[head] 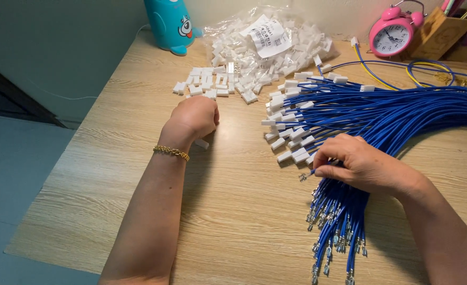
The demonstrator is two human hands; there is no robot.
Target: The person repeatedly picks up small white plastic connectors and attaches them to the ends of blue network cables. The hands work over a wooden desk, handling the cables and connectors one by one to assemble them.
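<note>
The left hand point(195, 117) rests on the worktop point(233, 211) as a closed fist, knuckles up, with a small white housing point(202, 143) lying just under its wrist; whether it grips anything inside cannot be told. The right hand point(357, 163) pinches a single blue wire point(308, 173) near its metal terminal, drawn a little apart from the bundle of blue wires point(381, 119), probably so that one end is free to handle. That bundle fans across the worktop: bare terminals toward the person, ends already capped in white toward the middle. Loose white connector housings point(212, 84) lie in a heap just beyond the left hand, within easy reach. Behind them sits a clear plastic bag point(267, 42) of more housings with a white rectangular label on top. Further back stand a teal figure point(171, 25), a pink alarm clock point(394, 34) and a wooden holder point(441, 34).
</note>
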